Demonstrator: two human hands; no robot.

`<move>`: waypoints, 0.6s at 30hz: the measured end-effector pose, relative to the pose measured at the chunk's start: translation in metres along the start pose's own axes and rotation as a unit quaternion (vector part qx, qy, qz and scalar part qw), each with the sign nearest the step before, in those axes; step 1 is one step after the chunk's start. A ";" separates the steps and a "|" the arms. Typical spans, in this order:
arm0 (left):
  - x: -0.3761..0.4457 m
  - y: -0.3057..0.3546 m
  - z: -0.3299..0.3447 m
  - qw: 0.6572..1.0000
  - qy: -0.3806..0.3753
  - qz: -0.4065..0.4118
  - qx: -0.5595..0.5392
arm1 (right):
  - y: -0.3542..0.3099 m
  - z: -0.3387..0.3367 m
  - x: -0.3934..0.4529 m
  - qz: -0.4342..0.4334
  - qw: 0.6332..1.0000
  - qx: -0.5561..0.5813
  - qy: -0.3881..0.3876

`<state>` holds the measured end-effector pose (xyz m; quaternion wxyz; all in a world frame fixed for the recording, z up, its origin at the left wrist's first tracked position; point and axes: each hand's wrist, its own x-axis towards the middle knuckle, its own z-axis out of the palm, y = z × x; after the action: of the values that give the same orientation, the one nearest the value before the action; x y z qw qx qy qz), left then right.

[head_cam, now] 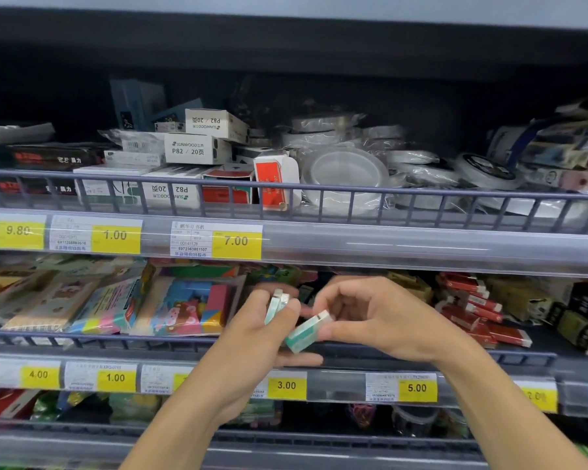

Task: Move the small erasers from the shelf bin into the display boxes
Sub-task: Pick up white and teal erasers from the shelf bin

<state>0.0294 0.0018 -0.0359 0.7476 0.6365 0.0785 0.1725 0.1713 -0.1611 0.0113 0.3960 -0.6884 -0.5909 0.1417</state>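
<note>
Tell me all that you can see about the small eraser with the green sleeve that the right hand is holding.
The small block-shaped eraser in a pale green and white paper sleeve is pinched by the fingers of the right hand. A white end shows at its upper right. It is tilted, with its lower left end close to the left hand; whether they touch is unclear. It is held in the air in front of the middle shelf. Motion blur hides any print.

Packet-laden shelf, red boxes

Glossy plastic price rail
</note>
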 end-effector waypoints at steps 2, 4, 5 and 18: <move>-0.004 0.002 0.005 0.999 -0.031 -0.006 -0.021 | 0.001 0.006 0.003 -0.014 1.000 -0.001 0.021; -0.007 0.002 0.006 0.999 -0.032 0.005 0.004 | 0.003 0.012 0.004 -0.022 0.999 -0.004 0.042; -0.007 0.001 0.005 0.999 -0.030 0.011 0.022 | 0.005 0.014 0.005 -0.023 0.998 -0.007 0.053; -0.007 0.000 -0.009 0.999 0.036 0.003 0.040 | 0.058 -0.005 0.034 0.176 0.930 -0.320 0.041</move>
<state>0.0193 0.0079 -0.0378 0.7181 0.6593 0.1102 0.1939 0.2242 -0.1308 -0.0173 0.1470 -0.8771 -0.4570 -0.0160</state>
